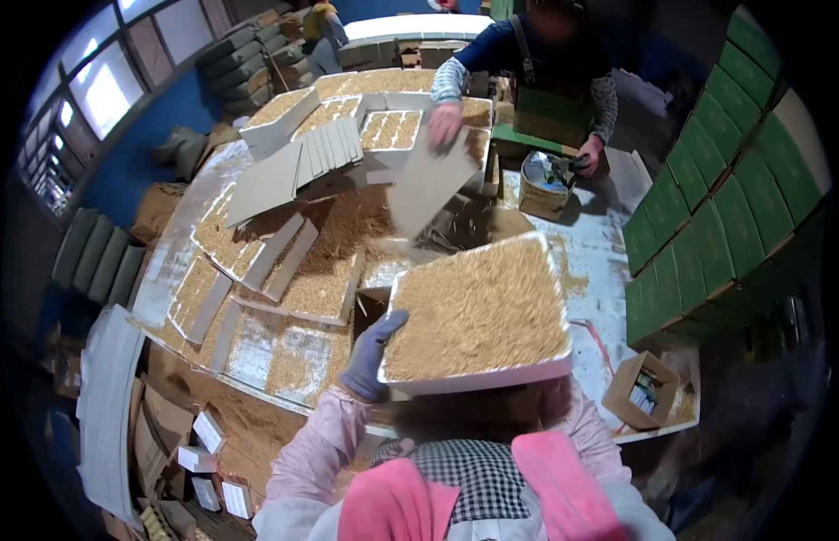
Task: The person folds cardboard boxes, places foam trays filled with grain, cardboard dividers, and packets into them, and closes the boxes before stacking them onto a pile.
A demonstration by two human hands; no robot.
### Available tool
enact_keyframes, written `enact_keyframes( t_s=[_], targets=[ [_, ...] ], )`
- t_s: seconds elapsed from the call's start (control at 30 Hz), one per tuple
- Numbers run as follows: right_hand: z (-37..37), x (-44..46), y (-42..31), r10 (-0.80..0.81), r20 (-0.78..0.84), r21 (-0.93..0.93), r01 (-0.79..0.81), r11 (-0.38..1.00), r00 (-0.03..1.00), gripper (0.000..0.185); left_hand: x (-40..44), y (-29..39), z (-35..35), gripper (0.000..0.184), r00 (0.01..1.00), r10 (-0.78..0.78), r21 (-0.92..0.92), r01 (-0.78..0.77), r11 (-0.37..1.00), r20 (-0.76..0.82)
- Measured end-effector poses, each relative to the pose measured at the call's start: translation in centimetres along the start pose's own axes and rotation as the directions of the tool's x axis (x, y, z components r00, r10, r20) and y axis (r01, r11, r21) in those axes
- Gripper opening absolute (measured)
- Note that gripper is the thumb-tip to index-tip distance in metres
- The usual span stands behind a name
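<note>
Showing small white cartons (203, 455) at lower left, then grain-filled trays (307, 288) and fanned cardboard sheets (293, 171) at left of center. Gripping the left edge of a white tray (478, 311), full of tan granules, with the gray-gloved left hand (374, 353), just right of center. Hiding the right hand beyond the pink right sleeve (586, 419), being unable to tell its grip. Facing another person (550, 68) at upper right, then showing green boxes (721, 207) at far right.

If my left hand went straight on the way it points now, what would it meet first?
Most likely the white tray it holds: your left hand points forward and slightly inward at the tray's left edge. Depth is hard to judge there.
</note>
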State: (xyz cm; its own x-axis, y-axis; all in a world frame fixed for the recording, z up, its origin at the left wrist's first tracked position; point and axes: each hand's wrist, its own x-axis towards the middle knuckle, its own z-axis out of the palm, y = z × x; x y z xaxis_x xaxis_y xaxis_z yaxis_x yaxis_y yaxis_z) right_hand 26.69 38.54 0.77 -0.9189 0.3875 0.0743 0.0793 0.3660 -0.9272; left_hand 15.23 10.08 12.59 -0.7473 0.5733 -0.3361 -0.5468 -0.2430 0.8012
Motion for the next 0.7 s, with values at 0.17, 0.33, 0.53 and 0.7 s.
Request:
enact_keyframes(
  t_s=[0.17, 0.33, 0.53, 0.7],
  targets=[
    [-1.3, 0.9, -1.0, -0.106, 0.092, -0.245, 0.126, 0.961, 0.990, 0.021, -0.7, 2.5, -3.8, 0.052, 0.998, 0.029, 0.341, -0.011, 0.940, -0.048],
    [-0.8, 1.1, -5.1, -0.266, 0.168, -0.579, 0.313, 0.752, 0.949, 0.018, -2.0, 1.0, -2.7, 0.066, 0.985, 0.170, 0.361, -0.150, 0.921, -0.024],
    [-1.4, 2.9, -5.4, -0.077, 0.216, -0.608, 0.196, 0.769, 0.973, 0.021, -0.1, 2.1, -3.9, 0.072, 0.811, 0.380, 0.894, -0.384, -0.229, 0.445],
    [0.4, 0.4, -6.5, -0.201, 0.124, -0.713, 0.228, 0.664, 0.972, 0.024, 15.0, 18.5, -17.2, 0.095, 0.499, 0.651, 0.657, 0.197, -0.728, 0.572]
  ],
)
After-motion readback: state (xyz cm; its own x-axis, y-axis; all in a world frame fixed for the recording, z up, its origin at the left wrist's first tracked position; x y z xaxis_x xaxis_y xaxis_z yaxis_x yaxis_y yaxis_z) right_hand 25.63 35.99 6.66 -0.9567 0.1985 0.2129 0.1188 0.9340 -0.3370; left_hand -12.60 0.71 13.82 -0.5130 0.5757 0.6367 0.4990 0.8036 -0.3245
